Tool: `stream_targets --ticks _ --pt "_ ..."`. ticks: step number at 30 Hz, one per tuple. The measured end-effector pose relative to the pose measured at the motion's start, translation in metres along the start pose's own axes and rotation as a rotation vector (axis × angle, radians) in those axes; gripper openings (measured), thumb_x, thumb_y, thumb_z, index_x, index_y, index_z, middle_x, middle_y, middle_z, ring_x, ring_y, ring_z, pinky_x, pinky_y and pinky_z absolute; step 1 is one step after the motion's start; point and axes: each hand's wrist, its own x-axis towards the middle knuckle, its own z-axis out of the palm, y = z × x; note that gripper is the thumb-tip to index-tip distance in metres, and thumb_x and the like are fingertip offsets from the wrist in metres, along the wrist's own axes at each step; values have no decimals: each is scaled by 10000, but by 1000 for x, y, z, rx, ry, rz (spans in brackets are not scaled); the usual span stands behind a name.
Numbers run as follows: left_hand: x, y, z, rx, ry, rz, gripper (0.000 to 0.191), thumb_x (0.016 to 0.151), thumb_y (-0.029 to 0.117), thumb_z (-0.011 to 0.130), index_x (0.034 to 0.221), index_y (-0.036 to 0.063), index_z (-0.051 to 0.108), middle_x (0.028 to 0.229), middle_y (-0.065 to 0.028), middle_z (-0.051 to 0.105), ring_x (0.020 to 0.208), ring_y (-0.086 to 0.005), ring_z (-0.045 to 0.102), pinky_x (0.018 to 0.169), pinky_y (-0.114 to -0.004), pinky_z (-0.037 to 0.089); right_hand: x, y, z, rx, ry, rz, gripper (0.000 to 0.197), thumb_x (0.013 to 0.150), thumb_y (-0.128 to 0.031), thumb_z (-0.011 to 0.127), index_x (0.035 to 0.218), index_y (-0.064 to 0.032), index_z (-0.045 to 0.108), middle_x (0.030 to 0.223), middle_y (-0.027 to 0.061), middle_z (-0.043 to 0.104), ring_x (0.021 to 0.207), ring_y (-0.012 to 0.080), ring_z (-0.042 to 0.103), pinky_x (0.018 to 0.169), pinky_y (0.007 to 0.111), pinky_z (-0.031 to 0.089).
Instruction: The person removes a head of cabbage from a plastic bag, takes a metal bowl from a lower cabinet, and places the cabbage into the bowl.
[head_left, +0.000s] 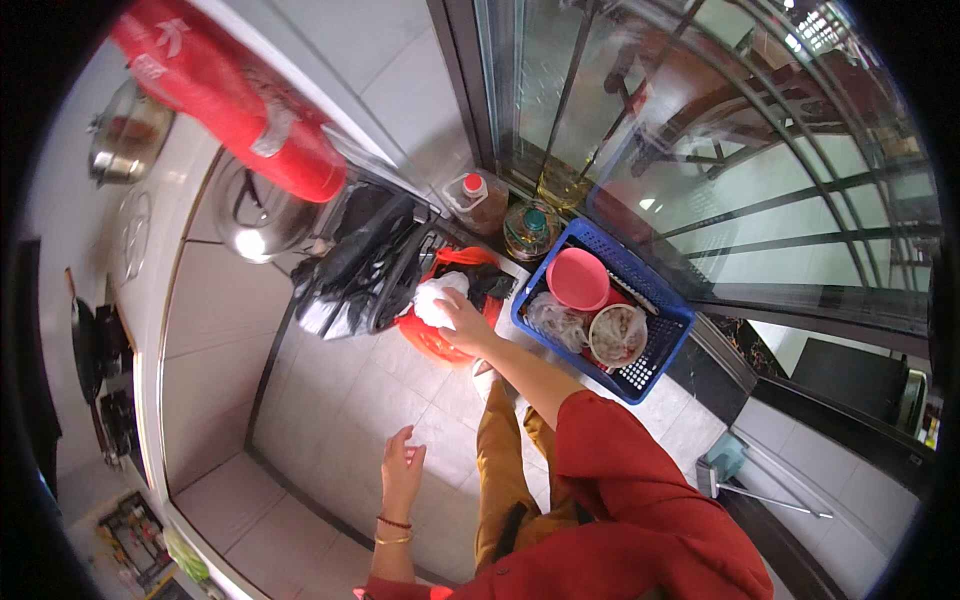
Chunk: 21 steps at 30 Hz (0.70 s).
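Observation:
My right hand (466, 327) reaches down and has its fingers on a crumpled white bundle (437, 294), perhaps a plastic bag. The bundle sits over a red-orange plastic bag (433, 346) on the floor, with dark material visible inside. Beside it, on the left, hang black plastic bags (358, 255). Lower down, my left hand (403, 461) is held above the tiled floor, fingers loosely curled and apart, with nothing in it. A bead bracelet and a gold-coloured bangle circle that wrist.
A blue plastic basket (675, 322) holds a pink bowl (578, 278), a clear bag and a tub. Large plastic bottles (531, 227) stand along the window wall. On the left, a counter (176, 225) bears pots and a wok. A broom (772, 501) lies at right.

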Motion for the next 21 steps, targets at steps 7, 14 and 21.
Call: stream_targets --ticks 7,14,21 --pt "70 -45 11 -46 -23 -166 346 818 79 544 1156 47 477 1068 -140 512 786 -196 583 662 -293 494 76 97 54 -634 125 -71 320 795 -101 451 1106 -30 469 1186 208 429 1063 402 430 915 442 371" --pt "97 -78 6 33 -66 -246 328 822 85 542 1143 42 484 1068 -129 515 786 -197 582 667 -295 494 119 179 68 11 115 382 297 834 -183 408 1054 -63 568 1143 132 529 1063 264 492 953 336 341" --pt "113 -86 -5 -22 -123 -177 319 824 97 540 1134 39 490 1058 -129 528 776 -198 585 675 -291 487 112 194 68 -723 48 249 366 814 -245 454 1160 -132 490 1177 105 499 1123 291 430 976 412 300"
